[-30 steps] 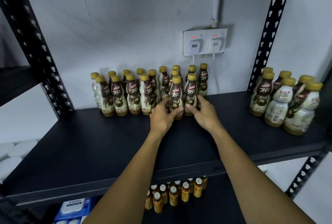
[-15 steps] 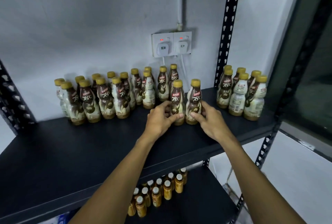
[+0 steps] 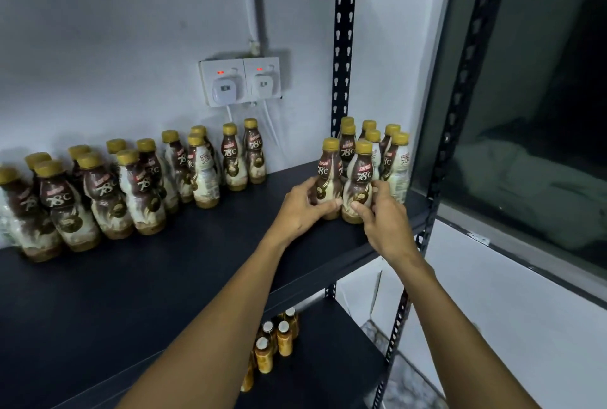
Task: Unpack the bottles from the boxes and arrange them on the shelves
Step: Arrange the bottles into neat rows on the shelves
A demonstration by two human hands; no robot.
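The left hand (image 3: 299, 211) grips one gold-capped brown-and-cream plastic bottle (image 3: 329, 172) and the right hand (image 3: 382, 221) grips a second such bottle (image 3: 361, 175), both upright on the black metal shelf (image 3: 197, 261), just before the right-end bottle cluster (image 3: 395, 159).

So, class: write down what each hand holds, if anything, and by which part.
The left hand grips the left bottle, the right hand the right bottle, each round its lower body; both bottles stand on the shelf.
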